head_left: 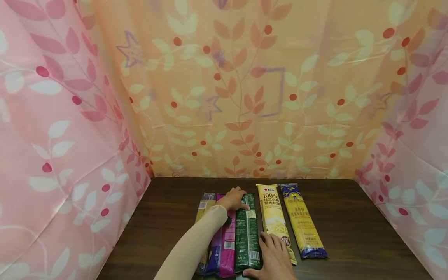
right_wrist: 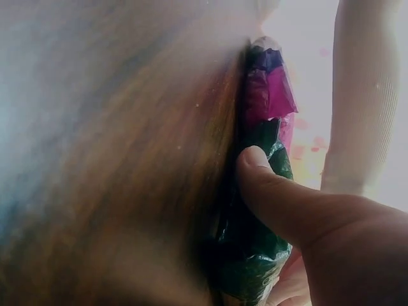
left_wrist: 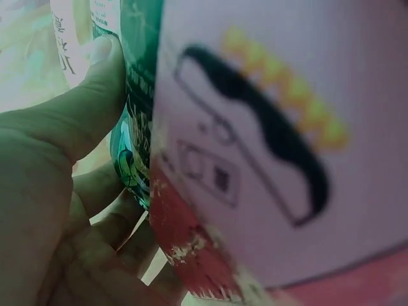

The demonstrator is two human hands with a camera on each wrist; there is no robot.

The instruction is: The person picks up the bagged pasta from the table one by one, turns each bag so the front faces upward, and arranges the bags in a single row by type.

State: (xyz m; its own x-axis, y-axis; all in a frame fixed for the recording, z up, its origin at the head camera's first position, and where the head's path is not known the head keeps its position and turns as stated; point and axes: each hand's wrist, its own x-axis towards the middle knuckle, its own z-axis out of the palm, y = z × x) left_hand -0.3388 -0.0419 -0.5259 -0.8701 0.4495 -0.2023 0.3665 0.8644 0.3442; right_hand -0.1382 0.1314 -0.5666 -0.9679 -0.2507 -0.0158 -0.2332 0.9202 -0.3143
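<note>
A dark green spaghetti pack [head_left: 247, 237] lies on the table, long side pointing away from me. My left hand [head_left: 232, 199] grips its far end; in the left wrist view the thumb [left_wrist: 105, 70] lies on one side and the fingers curl below. My right hand [head_left: 277, 257] holds its near end, and the right wrist view shows the thumb [right_wrist: 261, 169] against that end. Against its left side lies a magenta pack [head_left: 229, 233], then a purple-blue pack [head_left: 214, 256] and a clear pack of pasta [head_left: 202, 212], partly hidden by my left arm.
Right of the green pack, a cream pasta pack [head_left: 271, 206] lies slightly slanted, its near end partly behind my right hand. Farther right is a yellow pasta pack [head_left: 303, 221] with blue ends. Patterned cloth [head_left: 241, 116] surrounds the dark wooden table [head_left: 360, 229] at the back and sides.
</note>
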